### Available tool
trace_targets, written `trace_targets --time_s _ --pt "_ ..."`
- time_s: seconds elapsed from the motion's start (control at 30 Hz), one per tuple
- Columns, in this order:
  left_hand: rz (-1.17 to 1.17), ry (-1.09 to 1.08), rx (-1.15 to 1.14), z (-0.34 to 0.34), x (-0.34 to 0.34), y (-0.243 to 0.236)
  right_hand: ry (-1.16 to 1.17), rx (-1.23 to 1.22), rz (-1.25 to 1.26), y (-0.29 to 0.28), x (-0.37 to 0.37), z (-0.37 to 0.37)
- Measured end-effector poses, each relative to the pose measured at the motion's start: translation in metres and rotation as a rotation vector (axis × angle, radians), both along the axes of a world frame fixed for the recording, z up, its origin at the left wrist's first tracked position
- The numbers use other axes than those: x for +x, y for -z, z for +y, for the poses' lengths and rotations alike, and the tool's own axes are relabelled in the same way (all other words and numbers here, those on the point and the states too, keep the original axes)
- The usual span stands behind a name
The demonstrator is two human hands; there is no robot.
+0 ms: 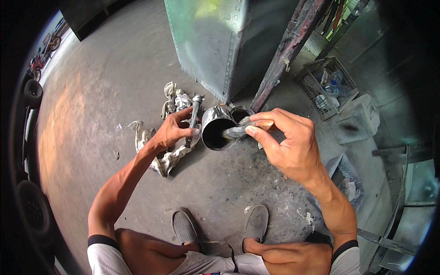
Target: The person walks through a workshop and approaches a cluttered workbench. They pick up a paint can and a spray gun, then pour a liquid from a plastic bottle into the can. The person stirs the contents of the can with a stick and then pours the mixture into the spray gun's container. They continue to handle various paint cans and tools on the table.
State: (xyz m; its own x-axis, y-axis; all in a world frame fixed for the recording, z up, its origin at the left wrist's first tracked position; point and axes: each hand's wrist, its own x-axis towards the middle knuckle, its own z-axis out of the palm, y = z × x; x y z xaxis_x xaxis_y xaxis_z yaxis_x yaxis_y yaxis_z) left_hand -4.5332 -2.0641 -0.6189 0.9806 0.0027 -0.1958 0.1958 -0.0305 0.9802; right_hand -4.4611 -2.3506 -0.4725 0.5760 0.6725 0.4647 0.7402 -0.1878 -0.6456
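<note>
wiping out the metal cup [219, 128], gripped tight in left hand [176, 130] above the concrete floor [105, 91]; right hand [286, 142] pinching rag [238, 132] at the rim. next, probably: rag deeper, twisting round.

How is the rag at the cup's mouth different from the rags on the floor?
The grey rag is pinched by the right hand and pushed into the metal cup; the floor rags lie loose on the concrete. The grey rag is bunched small; the floor rags are spread out. All look stained.
</note>
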Motion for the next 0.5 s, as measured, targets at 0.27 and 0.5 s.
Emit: trace_targets --time_s 0.27,0.5 --pt "-0.011 -0.045 0.11 -0.001 -0.002 -0.001 0.026 0.012 0.162 0.013 -0.007 0.004" --pt "-0.021 -0.075 0.109 -0.001 0.002 -0.001 0.078 0.194 -0.002 0.025 -0.007 0.014"
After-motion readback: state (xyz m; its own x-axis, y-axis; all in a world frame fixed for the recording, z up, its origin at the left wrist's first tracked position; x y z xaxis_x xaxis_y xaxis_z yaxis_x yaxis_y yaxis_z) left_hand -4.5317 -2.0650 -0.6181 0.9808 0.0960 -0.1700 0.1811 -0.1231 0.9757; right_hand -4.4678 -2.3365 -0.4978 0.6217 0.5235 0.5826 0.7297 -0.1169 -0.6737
